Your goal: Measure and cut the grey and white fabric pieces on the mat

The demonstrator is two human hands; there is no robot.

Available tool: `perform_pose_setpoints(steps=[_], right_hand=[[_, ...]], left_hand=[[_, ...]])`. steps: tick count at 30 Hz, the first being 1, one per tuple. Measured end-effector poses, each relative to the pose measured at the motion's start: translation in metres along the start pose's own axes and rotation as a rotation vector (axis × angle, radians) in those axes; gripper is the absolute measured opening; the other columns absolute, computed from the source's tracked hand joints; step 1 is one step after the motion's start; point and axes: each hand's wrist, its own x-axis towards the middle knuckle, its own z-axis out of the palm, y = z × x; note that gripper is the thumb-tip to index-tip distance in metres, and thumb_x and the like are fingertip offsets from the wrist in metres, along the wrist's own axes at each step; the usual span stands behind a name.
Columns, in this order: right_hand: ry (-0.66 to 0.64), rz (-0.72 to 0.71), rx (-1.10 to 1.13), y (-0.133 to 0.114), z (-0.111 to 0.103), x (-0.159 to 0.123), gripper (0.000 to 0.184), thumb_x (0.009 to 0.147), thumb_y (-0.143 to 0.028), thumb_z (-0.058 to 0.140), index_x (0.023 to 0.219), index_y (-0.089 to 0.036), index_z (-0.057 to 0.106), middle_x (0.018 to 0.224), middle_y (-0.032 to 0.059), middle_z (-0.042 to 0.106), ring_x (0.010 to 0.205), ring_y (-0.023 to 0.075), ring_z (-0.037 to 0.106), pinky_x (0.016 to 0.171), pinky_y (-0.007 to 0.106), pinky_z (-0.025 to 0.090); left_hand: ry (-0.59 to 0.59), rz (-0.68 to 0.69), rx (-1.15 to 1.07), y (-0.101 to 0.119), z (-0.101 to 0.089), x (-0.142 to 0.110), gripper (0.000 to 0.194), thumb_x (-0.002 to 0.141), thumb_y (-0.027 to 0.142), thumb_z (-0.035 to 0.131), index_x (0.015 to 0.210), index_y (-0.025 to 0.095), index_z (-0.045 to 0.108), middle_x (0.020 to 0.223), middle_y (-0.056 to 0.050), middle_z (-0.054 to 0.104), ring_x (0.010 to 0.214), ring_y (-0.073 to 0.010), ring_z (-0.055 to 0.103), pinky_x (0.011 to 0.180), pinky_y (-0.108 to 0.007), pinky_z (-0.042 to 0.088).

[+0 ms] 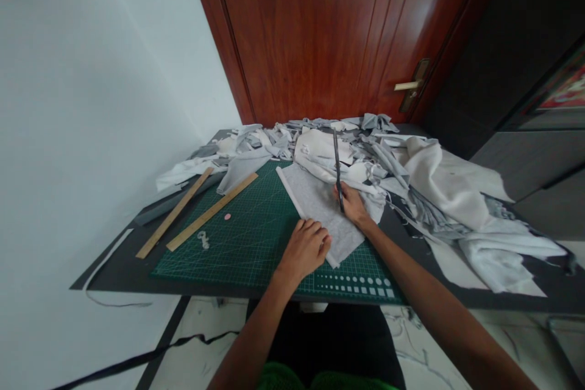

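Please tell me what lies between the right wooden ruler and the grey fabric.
The head view shows a small pink disc and a pale coiled scrap on the green cutting mat.

You had two hands: one left hand (304, 250) and one right hand (351, 204), and the right held one pair of scissors (338, 167). Before you lay one cutting mat (256, 244), two wooden rulers (212, 212), one pink disc (227, 216) and one piece of gray cloth (315, 207), below one door (320, 30) with one handle (408, 85).

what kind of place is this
Probably a small sewing or tailoring workroom: a green cutting mat and wooden rulers lie on a dark table, with heaps of grey and white fabric scraps, and a right hand holds dark scissors.
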Motion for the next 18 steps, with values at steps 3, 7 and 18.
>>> perform_pose_setpoints(steps=[3, 7, 18], right_hand=[[-0.016, -0.006, -0.011, 0.002, 0.001, 0.002, 0.037, 0.088, -0.062, 0.052, 0.079, -0.026, 0.050, 0.072, 0.0007, 0.057, 0.068, 0.0216, 0.052, 0.067, 0.034, 0.042], [-0.039, -0.008, -0.029, 0.005, 0.002, 0.003, 0.033, 0.090, -0.057, 0.051, 0.081, -0.026, 0.052, 0.074, 0.0012, 0.059, 0.070, 0.0218, 0.054, 0.068, 0.033, 0.042], [-0.073, -0.029, -0.085, 0.004, 0.002, 0.003, 0.033, 0.092, -0.055, 0.052, 0.079, -0.025, 0.049, 0.073, 0.0009, 0.058, 0.071, 0.0205, 0.054, 0.071, 0.033, 0.044]], left_hand=[[-0.037, -0.159, 0.078, -0.003, -0.002, -0.009, 0.028, 0.103, 0.026, 0.052, 0.083, 0.019, 0.070, 0.086, -0.007, 0.073, 0.095, -0.0244, 0.066, 0.096, -0.043, 0.044], [-0.024, -0.451, 0.200, -0.005, -0.002, -0.025, 0.039, 0.102, 0.033, 0.050, 0.071, 0.019, 0.068, 0.081, -0.011, 0.072, 0.093, -0.0307, 0.066, 0.091, -0.049, 0.045], [0.135, -0.199, 0.050, -0.035, 0.003, -0.059, 0.039, 0.090, 0.009, 0.053, 0.126, 0.022, 0.063, 0.147, -0.009, 0.063, 0.142, -0.0294, 0.053, 0.122, -0.061, 0.028]])
